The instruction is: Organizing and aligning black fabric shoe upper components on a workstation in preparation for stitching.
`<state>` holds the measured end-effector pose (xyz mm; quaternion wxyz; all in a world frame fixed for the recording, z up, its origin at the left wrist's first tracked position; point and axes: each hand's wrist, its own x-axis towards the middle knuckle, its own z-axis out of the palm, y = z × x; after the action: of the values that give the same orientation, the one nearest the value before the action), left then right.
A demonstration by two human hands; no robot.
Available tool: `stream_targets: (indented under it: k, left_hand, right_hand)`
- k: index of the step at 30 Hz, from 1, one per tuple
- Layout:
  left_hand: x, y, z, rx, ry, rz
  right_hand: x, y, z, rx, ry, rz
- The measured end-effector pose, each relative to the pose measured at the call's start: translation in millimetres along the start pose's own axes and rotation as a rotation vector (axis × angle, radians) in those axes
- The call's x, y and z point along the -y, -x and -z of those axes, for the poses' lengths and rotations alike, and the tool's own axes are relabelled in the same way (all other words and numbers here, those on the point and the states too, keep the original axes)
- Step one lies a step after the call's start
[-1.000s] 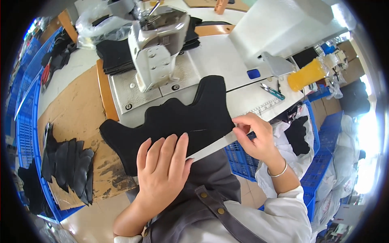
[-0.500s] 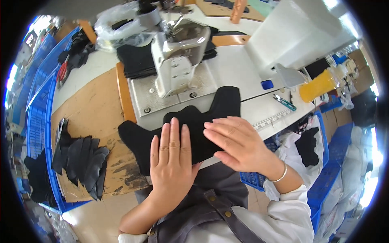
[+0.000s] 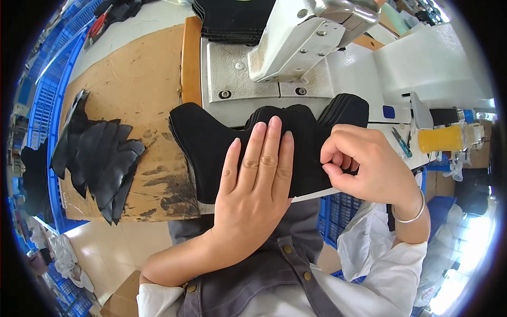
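Note:
A stack of black fabric pieces (image 3: 208,153), cut with curved lobes, lies at the front edge of the white table. Flat on top of it rests my left hand (image 3: 256,174), fingers stretched out and pointing away from me. My right hand (image 3: 364,161) is over the right part of the stack, its fingers curled and the thumb tip close to the index finger. What they pinch, if anything, is too small to make out. Just beyond the stack stands a white sewing machine (image 3: 298,45) with a textured metal plate (image 3: 240,79).
Black leather-like pieces (image 3: 100,153) lie on brown cardboard (image 3: 142,79) at left, beside blue crates (image 3: 47,111). Another black stack (image 3: 232,21) is behind the plate. At right are thread snips (image 3: 401,142) and a yellow cylinder (image 3: 438,139); red-handled scissors (image 3: 97,26) lie far left.
My right hand has gone from flat, outstretched fingers to a curled pinch. My left hand stays flat on the black stack. The view has shifted, so the machine appears nearer and further right.

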<state>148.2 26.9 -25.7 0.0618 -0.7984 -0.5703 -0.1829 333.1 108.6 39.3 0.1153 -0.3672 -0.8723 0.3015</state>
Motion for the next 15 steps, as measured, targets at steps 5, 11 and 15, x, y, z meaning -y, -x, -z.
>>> stream_targets:
  k: [5, 11, 15]
  left_hand:
    - [0, 4, -4, -0.006, 0.072, 0.012]
    - [1, 4, -5, -0.028, 0.062, 0.001]
    - [1, 3, -5, -0.040, 0.045, -0.002]
  right_hand:
    - [4, -7, -1, 0.033, 0.000, -0.034]
    - [5, -10, -6, 0.027, 0.133, -0.016]
    - [8, -13, -8, 0.004, 0.217, 0.045]
